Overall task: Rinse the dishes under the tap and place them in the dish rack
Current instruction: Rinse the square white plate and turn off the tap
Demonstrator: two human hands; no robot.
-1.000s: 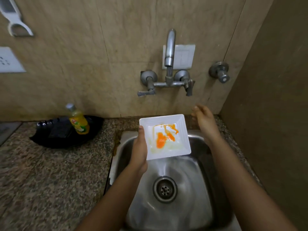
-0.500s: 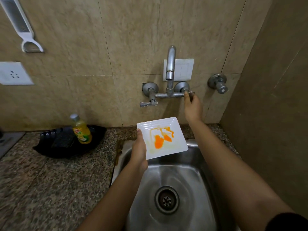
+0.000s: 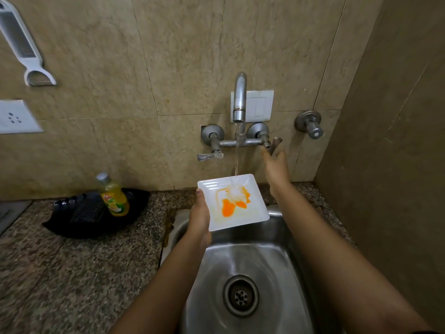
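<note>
Holding plate (image 3: 251,214) by its left edge, left grip (image 3: 198,220), under tap (image 3: 240,97)

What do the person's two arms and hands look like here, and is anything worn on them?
The left forearm and right forearm are bare, with no watch or bracelet; a dark sliver at the bottom edge may be the right sleeve. The left hand and right hand wear no gloves or visible rings. The left thumbnail looks dark, perhaps painted.

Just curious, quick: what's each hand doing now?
Left hand: holding the white plate by its edge.
Right hand: at the tap lever, blurred; grip cannot be told.
</note>
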